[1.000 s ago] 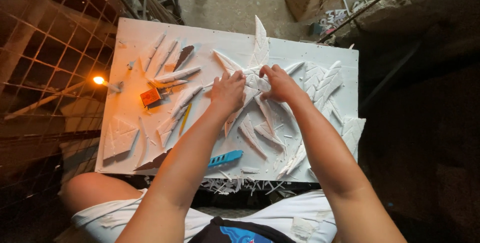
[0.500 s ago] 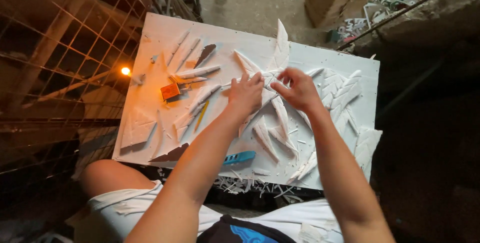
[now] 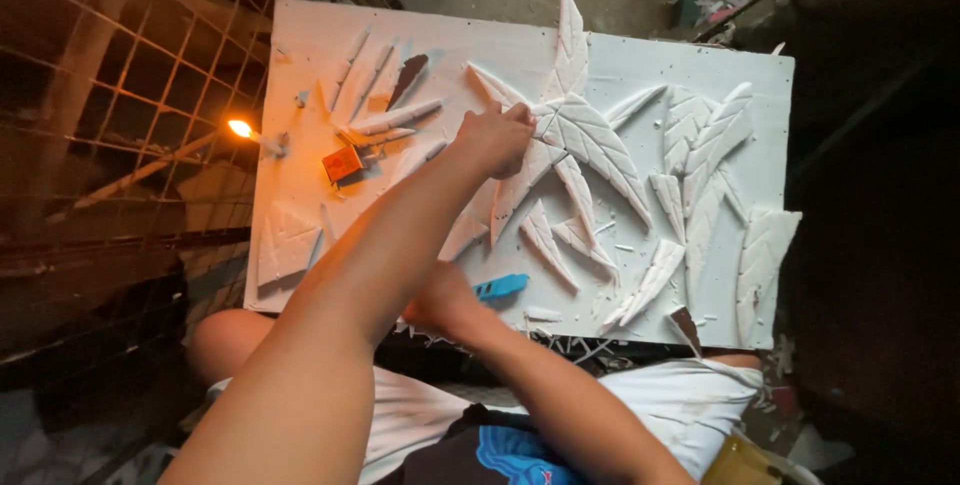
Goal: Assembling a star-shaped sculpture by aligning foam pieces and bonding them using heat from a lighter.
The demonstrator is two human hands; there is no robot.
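White carved leaf cluster (image 3: pixel 575 140) is sitting upper centre on the white board (image 3: pixel 690 55), left hand (image 3: pixel 497 137) pressing curled fingers onto it without clamping, right hand (image 3: pixel 440 300) closing on the blue tool (image 3: pixel 500 287) low centre; probably light, stiff, brittle, so supporting the thick centre is looking safest.

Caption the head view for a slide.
Left hand presses white carved leaves on a white board; right hand by blue tool.

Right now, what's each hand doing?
Left hand: fingers curled, pressing on the white leaf cutouts.
Right hand: on the blue tool at the board's near edge; grip cannot be told.
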